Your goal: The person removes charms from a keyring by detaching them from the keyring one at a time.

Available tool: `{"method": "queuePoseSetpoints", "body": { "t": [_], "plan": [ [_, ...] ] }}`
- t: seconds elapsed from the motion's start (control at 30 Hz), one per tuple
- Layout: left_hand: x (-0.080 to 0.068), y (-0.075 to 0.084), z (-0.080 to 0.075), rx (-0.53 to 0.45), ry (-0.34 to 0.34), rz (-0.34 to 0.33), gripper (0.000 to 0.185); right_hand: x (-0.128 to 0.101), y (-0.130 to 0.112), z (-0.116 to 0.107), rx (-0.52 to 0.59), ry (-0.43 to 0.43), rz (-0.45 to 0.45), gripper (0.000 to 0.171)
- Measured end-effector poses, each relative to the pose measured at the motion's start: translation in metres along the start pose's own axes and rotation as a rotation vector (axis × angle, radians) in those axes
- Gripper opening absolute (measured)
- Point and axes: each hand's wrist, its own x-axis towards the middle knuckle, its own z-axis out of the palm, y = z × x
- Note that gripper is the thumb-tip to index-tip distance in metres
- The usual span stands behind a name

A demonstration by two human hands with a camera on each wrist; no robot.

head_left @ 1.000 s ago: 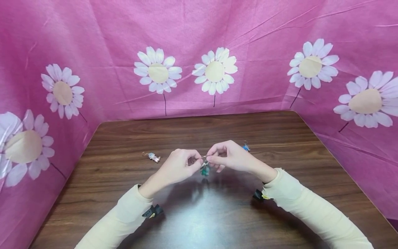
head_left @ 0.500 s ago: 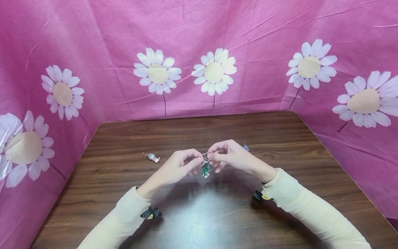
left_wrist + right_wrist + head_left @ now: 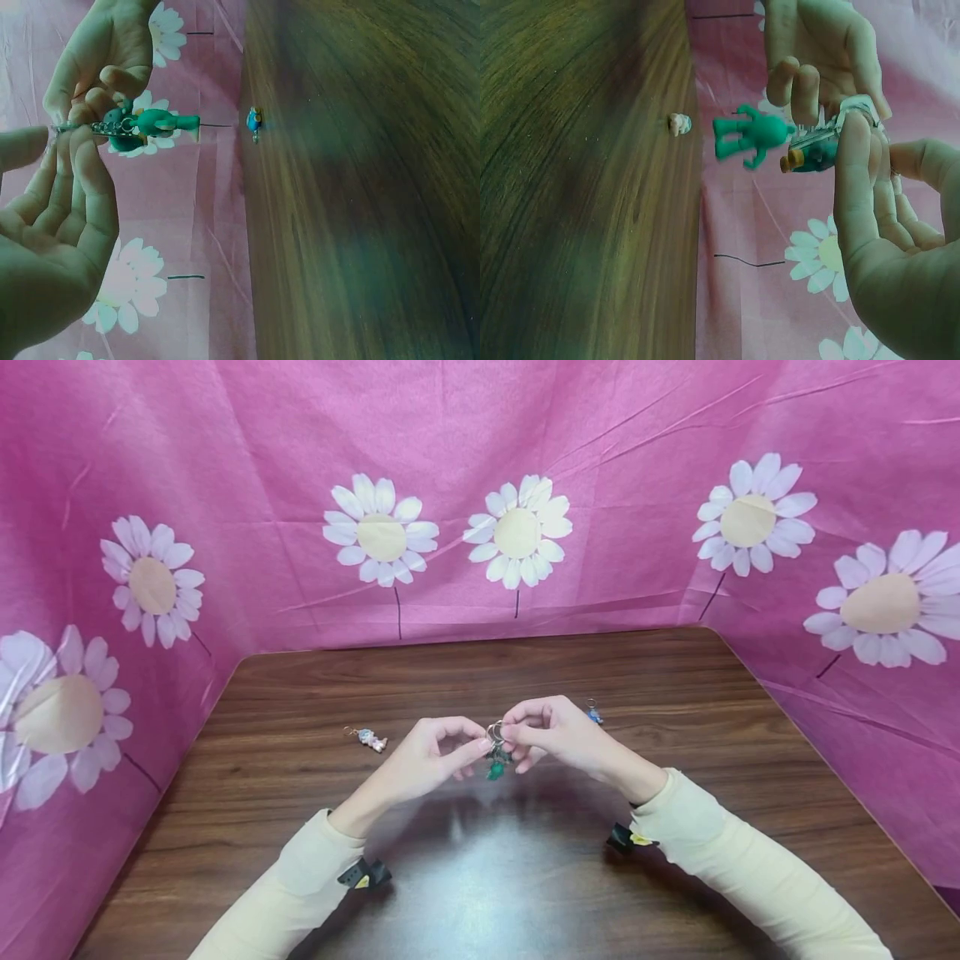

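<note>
Between my hands, raised over the table, hang keychains on metal rings (image 3: 495, 732). My left hand (image 3: 431, 758) pinches a ring between thumb and fingers, and my right hand (image 3: 558, 737) pinches at the other side. Below dangles a bright green figure keychain (image 3: 756, 136) with arms and legs, seen from the side in the left wrist view. Beside it the right wrist view shows a darker teal figure (image 3: 819, 156) with yellow-orange ends, partly behind short chains (image 3: 814, 136). Fingertips hide how the rings meet.
On the wooden table (image 3: 480, 877), a pale figure keychain (image 3: 371, 740) lies left of my left hand. A blue figure keychain (image 3: 594, 714) lies behind my right wrist. Pink cloth (image 3: 450, 435) with white flowers encloses the back and sides.
The rings, hardly visible between my fingertips a second ago, now show as round loops. The green figure has swung and turned beneath them. Both hands stay almost in place.
</note>
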Motion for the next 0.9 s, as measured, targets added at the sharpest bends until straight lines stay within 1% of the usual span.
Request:
{"method": "queuePoseSetpoints", "body": {
  "t": [0.13, 0.23, 0.27, 0.33, 0.43, 0.5, 0.6, 0.67, 0.7, 0.77, 0.83, 0.9],
  "plan": [
    [0.001, -0.002, 0.002, 0.005, 0.056, 0.009, 0.014, 0.0, 0.0, 0.0, 0.006, 0.005, 0.007, 0.022],
    [0.0, -0.002, 0.002, 0.026, 0.063, -0.001, 0.014, 0.0, 0.0, -0.001, -0.004, -0.029, 0.026, 0.021],
    [0.0, -0.002, 0.001, 0.058, 0.061, -0.003, 0.013, -0.001, 0.0, -0.002, -0.019, -0.045, 0.034, 0.021],
    [-0.001, 0.0, -0.001, 0.152, 0.055, 0.002, 0.01, -0.001, 0.001, -0.003, -0.055, -0.077, 0.05, 0.02],
    [-0.001, 0.003, -0.003, 0.335, 0.047, 0.034, 0.006, -0.001, 0.001, -0.005, -0.12, -0.117, 0.055, 0.017],
    [-0.001, 0.007, -0.002, 0.463, 0.032, 0.073, 0.006, -0.001, 0.001, -0.005, -0.143, -0.141, 0.046, 0.015],
    [0.0, 0.012, 0.001, 0.639, -0.01, 0.144, 0.006, -0.001, 0.001, -0.006, -0.186, -0.181, 0.013, 0.013],
    [0.001, 0.016, 0.004, 0.714, -0.031, 0.171, 0.006, -0.001, 0.0, -0.007, -0.214, -0.214, -0.005, 0.012],
    [0.001, 0.017, 0.005, 0.726, -0.039, 0.172, 0.007, -0.001, 0.001, -0.007, -0.229, -0.227, -0.011, 0.012],
    [0.0, 0.019, 0.006, 0.699, -0.046, 0.147, 0.007, -0.002, 0.001, -0.008, -0.247, -0.247, -0.021, 0.012],
    [0.0, 0.019, 0.006, 0.623, -0.05, 0.116, 0.008, -0.002, 0.001, -0.008, -0.252, -0.254, -0.025, 0.012],
    [-0.001, 0.017, 0.006, 0.542, -0.045, 0.095, 0.007, -0.003, 0.001, -0.008, -0.242, -0.235, -0.03, 0.012]
  ]
}}
